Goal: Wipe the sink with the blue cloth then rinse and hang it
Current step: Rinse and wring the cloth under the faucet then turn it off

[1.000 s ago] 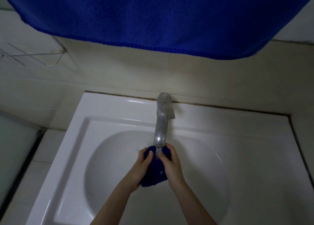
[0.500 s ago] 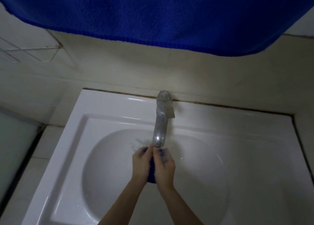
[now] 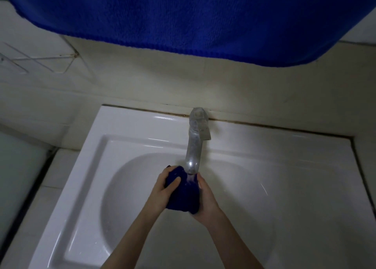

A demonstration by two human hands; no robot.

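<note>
Cloth (image 3: 183,197) — between left hand (image 3: 164,189) and right hand (image 3: 206,199) — under tap (image 3: 193,146)

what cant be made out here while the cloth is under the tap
Head view, the only one:
The drain of the sink: hidden behind the blue cloth, left hand and right hand.
Fingers of the right hand: mostly behind the blue cloth.
Top of the large blue towel: cut off by the upper edge, so what holds it is unseen.
The wire rack: cut off by the left edge.
Water under the tap: too faint to judge the flow.
</note>
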